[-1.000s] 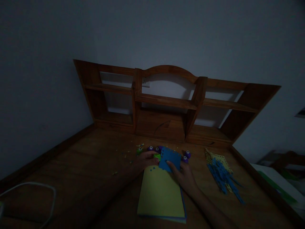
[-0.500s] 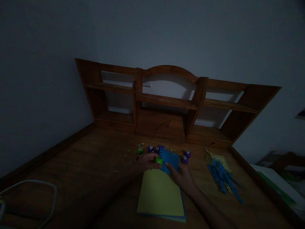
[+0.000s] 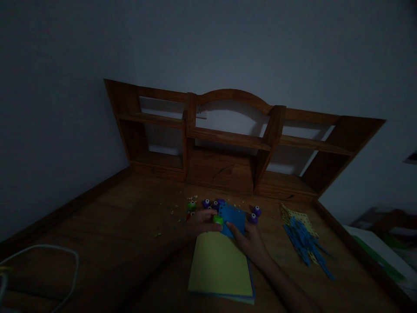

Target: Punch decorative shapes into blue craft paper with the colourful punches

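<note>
The scene is very dark. My left hand is closed round a small green punch at the left edge of a blue foam sheet. My right hand pinches that blue sheet by its near edge, holding it tilted above the desk. Just below lies a stack of sheets with a yellow one on top. Small purple punches and a green one stand in a row behind the hands; two more purple ones stand to the right.
A pile of blue strips on a punched yellow sheet lies at the right. Tiny paper bits dot the wooden desk. A wooden shelf unit stands at the back. A white cable loops at the left.
The green punch has slid a little right along the blue sheet's edge with my left hand. The loose blue dots on the yellow sheet are no longer seen.
</note>
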`<state>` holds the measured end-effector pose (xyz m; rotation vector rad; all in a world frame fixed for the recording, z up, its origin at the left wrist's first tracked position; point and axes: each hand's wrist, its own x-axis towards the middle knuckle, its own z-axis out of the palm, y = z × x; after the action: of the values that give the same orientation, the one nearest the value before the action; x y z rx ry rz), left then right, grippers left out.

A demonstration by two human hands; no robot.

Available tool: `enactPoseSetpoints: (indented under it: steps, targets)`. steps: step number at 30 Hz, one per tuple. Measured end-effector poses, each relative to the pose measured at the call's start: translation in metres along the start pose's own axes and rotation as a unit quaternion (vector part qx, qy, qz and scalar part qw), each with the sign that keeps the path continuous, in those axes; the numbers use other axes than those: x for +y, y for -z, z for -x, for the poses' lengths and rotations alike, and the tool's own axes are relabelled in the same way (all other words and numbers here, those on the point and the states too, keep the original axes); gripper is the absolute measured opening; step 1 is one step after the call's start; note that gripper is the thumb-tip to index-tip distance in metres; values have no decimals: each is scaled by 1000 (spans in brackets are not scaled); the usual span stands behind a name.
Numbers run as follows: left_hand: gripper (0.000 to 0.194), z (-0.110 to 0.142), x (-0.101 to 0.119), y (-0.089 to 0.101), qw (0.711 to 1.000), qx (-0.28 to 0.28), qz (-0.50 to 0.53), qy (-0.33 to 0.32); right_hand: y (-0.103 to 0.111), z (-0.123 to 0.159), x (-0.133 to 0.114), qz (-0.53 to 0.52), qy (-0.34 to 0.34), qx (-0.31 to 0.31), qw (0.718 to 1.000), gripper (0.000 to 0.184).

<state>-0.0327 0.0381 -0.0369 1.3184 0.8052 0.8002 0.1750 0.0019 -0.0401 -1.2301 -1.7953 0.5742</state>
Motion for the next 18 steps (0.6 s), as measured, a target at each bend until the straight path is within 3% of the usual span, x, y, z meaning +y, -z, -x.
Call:
enactPoseSetpoints:
  steps: [10,18]
  targets:
    - [41,-1,-5,1,999,-18,18,-21,-3,0,7,32,16,-30,999,44]
    - [41,4,3,-3,1000,6,-1,-14,-4,0,3,13,12,-54,998,41]
